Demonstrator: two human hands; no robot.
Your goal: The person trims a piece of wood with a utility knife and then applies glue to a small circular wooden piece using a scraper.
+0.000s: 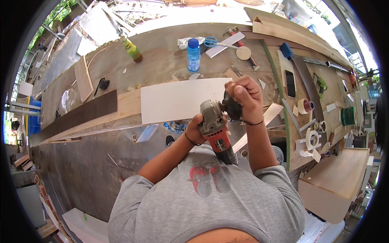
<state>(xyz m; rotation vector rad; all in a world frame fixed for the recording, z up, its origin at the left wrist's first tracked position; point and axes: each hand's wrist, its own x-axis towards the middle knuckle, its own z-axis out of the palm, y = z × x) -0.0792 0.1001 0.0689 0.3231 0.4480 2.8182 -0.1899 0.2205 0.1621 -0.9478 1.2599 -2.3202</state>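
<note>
The left hand is wrapped round the head of the angle grinder, and the right hand is curled closed over the black disc at its spindle, though how firmly those fingers pinch is hidden. The tool is off the near side of the white board, by its right end, with its back end against or very close to the grey shirt

The worst outlook is a start-up with the fingers on the disc — a switch bumped by the body or the left palm would be enough if the power is live, and no cord or plug can be made out to settle that. The dark wristband sits close to the disc, so a sudden spin might catch it, and the shirt could be drawn in if the tool twisted round

A slip is the milder risk: with the weight mostly on the left hand, a hard turn of the disc could make the tool roll and drop, chipping the white board or sliding off its near side. The board lies along the near edge of the counter — a knock might shift it into the blue bottle just beyond it
</note>
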